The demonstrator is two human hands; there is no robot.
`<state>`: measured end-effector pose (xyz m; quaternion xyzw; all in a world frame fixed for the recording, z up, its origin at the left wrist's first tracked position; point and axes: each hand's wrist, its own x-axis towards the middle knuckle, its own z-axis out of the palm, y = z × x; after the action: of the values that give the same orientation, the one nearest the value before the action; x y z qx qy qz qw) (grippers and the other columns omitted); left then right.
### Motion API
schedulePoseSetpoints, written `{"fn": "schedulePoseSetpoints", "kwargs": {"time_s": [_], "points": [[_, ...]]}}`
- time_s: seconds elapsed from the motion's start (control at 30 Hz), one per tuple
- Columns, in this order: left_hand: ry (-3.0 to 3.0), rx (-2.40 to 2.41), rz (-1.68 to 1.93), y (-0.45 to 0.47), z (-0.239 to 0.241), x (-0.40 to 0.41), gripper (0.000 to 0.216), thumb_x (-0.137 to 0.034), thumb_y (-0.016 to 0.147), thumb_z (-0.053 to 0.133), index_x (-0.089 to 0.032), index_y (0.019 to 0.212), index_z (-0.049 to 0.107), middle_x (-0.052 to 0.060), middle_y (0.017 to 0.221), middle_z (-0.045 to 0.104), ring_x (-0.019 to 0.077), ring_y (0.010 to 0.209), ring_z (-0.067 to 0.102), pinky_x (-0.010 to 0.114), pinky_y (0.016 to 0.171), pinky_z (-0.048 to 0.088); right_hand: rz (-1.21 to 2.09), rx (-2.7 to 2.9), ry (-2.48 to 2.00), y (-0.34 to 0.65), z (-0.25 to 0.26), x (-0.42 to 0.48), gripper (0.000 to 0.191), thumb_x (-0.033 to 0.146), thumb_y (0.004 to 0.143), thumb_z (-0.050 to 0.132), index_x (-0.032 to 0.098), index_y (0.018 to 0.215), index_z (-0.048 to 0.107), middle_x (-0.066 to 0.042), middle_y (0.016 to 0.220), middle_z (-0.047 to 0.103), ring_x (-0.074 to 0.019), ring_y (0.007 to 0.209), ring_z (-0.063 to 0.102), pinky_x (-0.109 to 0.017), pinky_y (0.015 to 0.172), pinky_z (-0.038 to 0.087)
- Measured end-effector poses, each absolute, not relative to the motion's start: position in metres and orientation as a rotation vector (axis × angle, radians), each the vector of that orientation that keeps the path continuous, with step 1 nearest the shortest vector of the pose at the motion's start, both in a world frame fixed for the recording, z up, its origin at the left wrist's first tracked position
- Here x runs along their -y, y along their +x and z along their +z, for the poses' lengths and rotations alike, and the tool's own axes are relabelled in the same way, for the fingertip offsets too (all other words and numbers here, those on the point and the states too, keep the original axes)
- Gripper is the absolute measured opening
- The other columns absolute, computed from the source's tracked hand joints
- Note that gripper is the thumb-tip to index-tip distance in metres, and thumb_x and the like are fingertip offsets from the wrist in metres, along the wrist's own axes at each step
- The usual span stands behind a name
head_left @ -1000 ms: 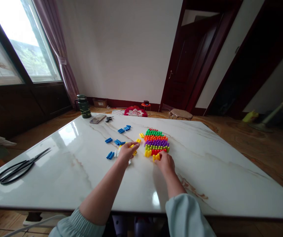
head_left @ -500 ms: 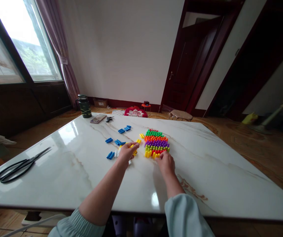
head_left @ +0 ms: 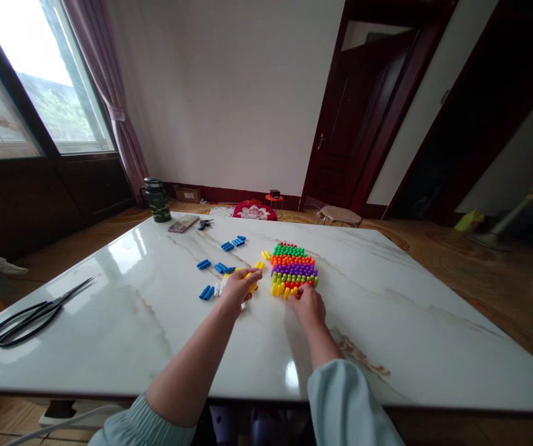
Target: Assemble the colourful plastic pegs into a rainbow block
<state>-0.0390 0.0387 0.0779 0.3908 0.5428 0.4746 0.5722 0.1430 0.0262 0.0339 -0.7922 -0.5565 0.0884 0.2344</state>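
My left hand (head_left: 238,290) is over a group of yellow pieces (head_left: 253,287), its fingers stretched to the right; the palm side is hidden. My right hand (head_left: 309,305) has its fingertips pinched at the near edge of a block of small coloured capsule-shaped pieces (head_left: 293,271). A yellow capsule-shaped piece (head_left: 287,293) shows at those fingertips, partly covered by them. The block stands in bands of green, orange, purple, olive and red, with yellow at the near side. White pieces (head_left: 217,289) lie just left of my left hand.
Blue pieces (head_left: 207,292) lie in small groups to the left. Long-handled scissors (head_left: 38,314) rest at the table's left. Toward the far edge are a camouflage flask (head_left: 157,203), a phone (head_left: 183,223) and keys (head_left: 204,224). The glossy marbled table (head_left: 415,334) extends right.
My right hand has shifted very slightly left along the yellow pieces at the block's near edge. My left hand stays about where it was. The whole view has drifted slightly.
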Motion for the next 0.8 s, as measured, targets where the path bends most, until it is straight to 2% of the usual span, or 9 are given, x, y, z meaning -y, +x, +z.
{"fn": "schedulePoseSetpoints", "kwargs": {"time_s": [0.3,0.43,0.6,0.7,0.8], "points": [[0.882,-1.243,1.115,-0.038,0.079,-0.038,0.049,-0.045,0.056,0.083,-0.015,0.091,0.069,0.006,0.091,0.068,0.0065,0.06,0.051,0.014,0.044,0.029,0.219,1.533,-2.14,0.141,0.031,-0.028,0.019,0.03,0.076,0.066,0.019,0.092,0.065,-0.01,0.094,0.073,-0.0229,0.089,0.068,-0.027,0.069,0.046],[0.765,-1.163,1.137,-0.037,0.077,-0.04,0.041,-0.045,0.066,0.079,-0.015,0.091,0.067,0.007,0.094,0.067,0.009,0.065,0.059,0.015,0.048,0.039,0.234,1.542,-2.122,0.141,0.03,-0.028,0.019,0.031,0.077,0.066,0.019,0.091,0.064,-0.009,0.093,0.073,-0.0226,0.089,0.068,-0.028,0.07,0.046],[0.568,-1.058,1.155,-0.033,0.076,-0.045,0.017,-0.021,0.083,0.062,-0.013,0.098,0.058,0.006,0.084,0.063,0.0114,0.064,0.064,0.023,0.061,0.054,0.264,1.432,-2.021,0.14,0.038,-0.025,0.018,0.03,0.076,0.067,0.019,0.09,0.064,-0.006,0.086,0.072,-0.0215,0.083,0.067,-0.028,0.068,0.046],[0.557,-1.053,1.122,-0.031,0.074,-0.045,0.023,-0.006,0.08,0.056,-0.012,0.102,0.056,0.007,0.083,0.063,0.0129,0.068,0.066,0.025,0.069,0.057,0.29,1.417,-1.747,0.134,0.044,-0.022,0.017,0.026,0.077,0.063,0.019,0.092,0.066,-0.005,0.087,0.071,-0.0175,0.072,0.064,-0.027,0.068,0.049],[0.587,-1.034,1.07,-0.029,0.073,-0.042,0.027,0.0,0.077,0.056,-0.014,0.101,0.057,0.006,0.084,0.065,0.0141,0.073,0.068,0.023,0.071,0.056,0.417,1.633,-1.388,0.122,0.045,-0.021,0.029,0.017,0.073,0.063,0.019,0.101,0.068,-0.006,0.105,0.068,-0.0137,0.069,0.062,-0.027,0.071,0.052]]}}
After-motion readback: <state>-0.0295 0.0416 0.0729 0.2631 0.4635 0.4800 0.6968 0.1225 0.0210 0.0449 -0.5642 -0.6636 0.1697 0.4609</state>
